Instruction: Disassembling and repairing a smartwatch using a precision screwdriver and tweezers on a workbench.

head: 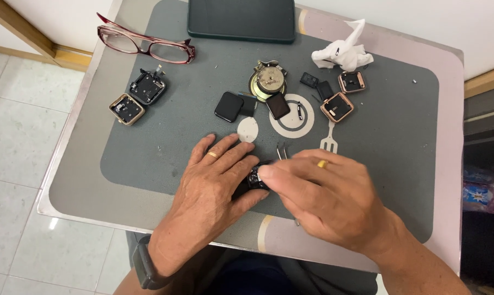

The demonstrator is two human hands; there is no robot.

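My left hand (211,188) and my right hand (323,194) meet at the front middle of a grey work mat (148,147). Between them sits a small black square watch case (252,179), mostly covered. The left hand's fingers and thumb hold the case from the left. The right hand's fingertips press on it from the right, blurred. Each hand wears a gold ring, and a dark band is on my left wrist. A pair of tweezers (281,151) pokes out just behind the right hand.
Further back on the mat lie a black watch screen (228,106), another screen (278,105), a round metal part (268,82), rose-gold cases (337,107) (351,82), a gold case (126,109), a black case (147,87), crumpled tissue (342,54), red glasses (145,45) and a dark tablet (241,19).
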